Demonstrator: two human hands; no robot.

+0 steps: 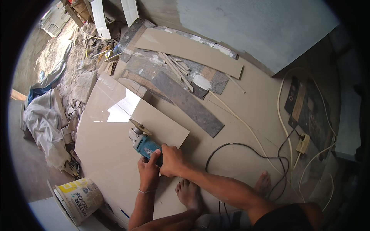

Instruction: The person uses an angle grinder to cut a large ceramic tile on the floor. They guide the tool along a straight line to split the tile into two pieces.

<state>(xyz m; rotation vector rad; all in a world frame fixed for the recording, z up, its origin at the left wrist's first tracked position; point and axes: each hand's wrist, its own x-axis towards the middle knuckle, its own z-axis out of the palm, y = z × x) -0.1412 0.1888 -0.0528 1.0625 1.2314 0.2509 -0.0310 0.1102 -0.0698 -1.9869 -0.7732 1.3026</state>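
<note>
The left hand (148,169) and the right hand (174,161) are both closed around the blue, black-ended angle grinder (144,145), which is above the large, glossy beige rectangular tile (163,126), its metal head pointing away from the person; this double hold is probably for steadiness. The tile lies flat, perhaps to be well supported, and a dark shadow along its right edge suggests that it is a little raised from the floor. The thin black cable (231,144) lies loosely at right, maybe so that it stays away from the disc (141,127). Where this cable enters the tool is hidden by the hands, as are most fingers of the left one; whether the disc touches the tile, or is spinning, I cannot tell
</note>
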